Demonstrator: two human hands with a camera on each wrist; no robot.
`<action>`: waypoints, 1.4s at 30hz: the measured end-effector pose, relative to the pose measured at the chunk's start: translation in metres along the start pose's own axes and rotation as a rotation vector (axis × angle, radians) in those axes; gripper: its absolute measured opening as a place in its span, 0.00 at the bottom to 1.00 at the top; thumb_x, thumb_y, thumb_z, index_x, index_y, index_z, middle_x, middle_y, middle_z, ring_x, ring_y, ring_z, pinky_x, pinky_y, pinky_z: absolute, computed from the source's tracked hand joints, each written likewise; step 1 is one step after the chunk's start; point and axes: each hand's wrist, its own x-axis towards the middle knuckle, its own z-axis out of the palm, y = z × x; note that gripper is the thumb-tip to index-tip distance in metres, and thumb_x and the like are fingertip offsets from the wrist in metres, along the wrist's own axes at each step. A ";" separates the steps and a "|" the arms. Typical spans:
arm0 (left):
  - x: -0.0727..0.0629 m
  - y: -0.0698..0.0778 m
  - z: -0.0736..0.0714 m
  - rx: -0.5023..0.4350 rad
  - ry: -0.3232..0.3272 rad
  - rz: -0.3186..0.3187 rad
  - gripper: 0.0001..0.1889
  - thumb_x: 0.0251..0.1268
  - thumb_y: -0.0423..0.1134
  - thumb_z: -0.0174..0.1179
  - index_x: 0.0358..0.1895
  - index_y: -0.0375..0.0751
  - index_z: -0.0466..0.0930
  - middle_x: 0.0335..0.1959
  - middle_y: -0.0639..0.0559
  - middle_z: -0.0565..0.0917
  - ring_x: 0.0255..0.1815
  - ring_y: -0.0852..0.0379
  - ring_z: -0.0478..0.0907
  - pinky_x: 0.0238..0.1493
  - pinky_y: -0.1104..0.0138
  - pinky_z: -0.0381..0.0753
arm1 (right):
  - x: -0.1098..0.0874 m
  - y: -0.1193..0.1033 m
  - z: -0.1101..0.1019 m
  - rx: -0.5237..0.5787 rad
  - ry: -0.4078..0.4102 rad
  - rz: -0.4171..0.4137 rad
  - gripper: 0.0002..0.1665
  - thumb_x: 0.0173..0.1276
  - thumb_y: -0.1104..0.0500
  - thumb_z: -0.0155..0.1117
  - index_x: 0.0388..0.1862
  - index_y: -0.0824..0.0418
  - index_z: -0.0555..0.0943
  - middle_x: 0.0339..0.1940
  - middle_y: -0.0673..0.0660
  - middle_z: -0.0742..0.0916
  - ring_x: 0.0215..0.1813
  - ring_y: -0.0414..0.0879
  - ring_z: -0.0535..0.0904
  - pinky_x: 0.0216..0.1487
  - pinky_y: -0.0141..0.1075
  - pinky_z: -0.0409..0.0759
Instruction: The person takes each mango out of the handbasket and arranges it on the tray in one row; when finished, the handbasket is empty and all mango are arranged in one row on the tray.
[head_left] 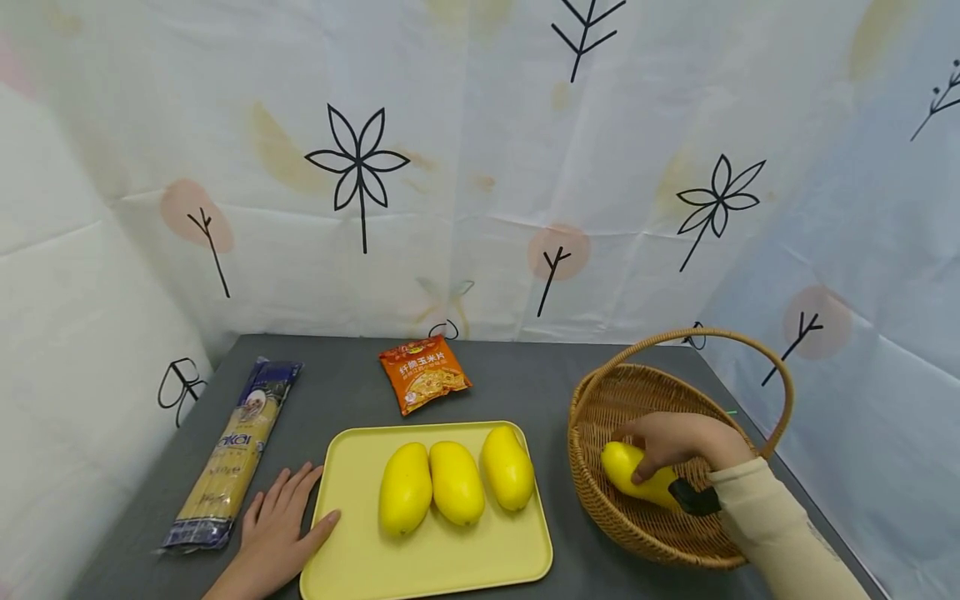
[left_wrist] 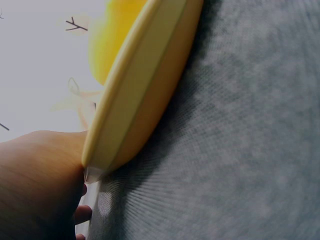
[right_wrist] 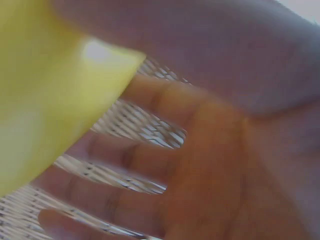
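Inside the wicker basket [head_left: 652,542], my right hand [head_left: 678,437] grips a yellow mango [head_left: 621,465] from above. Its thumb lies on the near side and the other fingers reach round the far side; in the right wrist view the mango [right_wrist: 55,100] sits between thumb and fingers [right_wrist: 145,155]. My left hand [head_left: 276,529] rests spread on the table, its thumb on the left rim of the yellow tray [head_left: 420,567]. Three more mangoes [head_left: 456,483] lie side by side on that tray. From the left wrist, the tray's side [left_wrist: 140,100] shows beside the hand [left_wrist: 40,180].
A long pack of noodles [head_left: 232,458] lies left of the tray. Behind the tray is an orange snack bag [head_left: 424,373]. The basket's tall handle [head_left: 783,400] arches over its right side. Patterned cloth [head_left: 465,167] hangs behind the grey table [head_left: 337,383].
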 end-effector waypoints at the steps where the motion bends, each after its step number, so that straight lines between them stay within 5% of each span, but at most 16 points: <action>1: 0.000 0.000 0.000 -0.002 0.000 -0.001 0.41 0.64 0.65 0.53 0.71 0.41 0.58 0.71 0.33 0.59 0.71 0.30 0.48 0.62 0.32 0.42 | -0.002 -0.002 -0.002 -0.006 0.020 -0.021 0.40 0.54 0.53 0.75 0.65 0.59 0.73 0.52 0.58 0.82 0.51 0.55 0.79 0.50 0.53 0.78; 16: 0.000 0.000 0.000 -0.020 -0.012 -0.007 0.42 0.63 0.66 0.52 0.72 0.40 0.58 0.71 0.33 0.58 0.71 0.30 0.47 0.62 0.32 0.40 | -0.046 -0.030 -0.021 -0.022 0.292 -0.245 0.37 0.60 0.44 0.70 0.64 0.55 0.71 0.56 0.54 0.79 0.48 0.46 0.75 0.43 0.41 0.78; 28: -0.001 -0.001 0.000 -0.038 -0.012 -0.012 0.43 0.62 0.68 0.51 0.71 0.41 0.58 0.72 0.34 0.58 0.72 0.30 0.46 0.63 0.32 0.39 | -0.078 -0.074 -0.014 -0.042 0.403 -0.365 0.35 0.62 0.39 0.66 0.64 0.48 0.67 0.54 0.44 0.77 0.43 0.36 0.74 0.40 0.34 0.80; 42: 0.000 -0.003 0.002 -0.040 -0.012 -0.015 0.42 0.63 0.68 0.50 0.72 0.42 0.58 0.72 0.35 0.58 0.72 0.31 0.46 0.62 0.33 0.40 | -0.076 -0.126 -0.007 -0.070 0.484 -0.576 0.35 0.67 0.40 0.60 0.69 0.44 0.61 0.57 0.42 0.74 0.41 0.33 0.75 0.41 0.30 0.81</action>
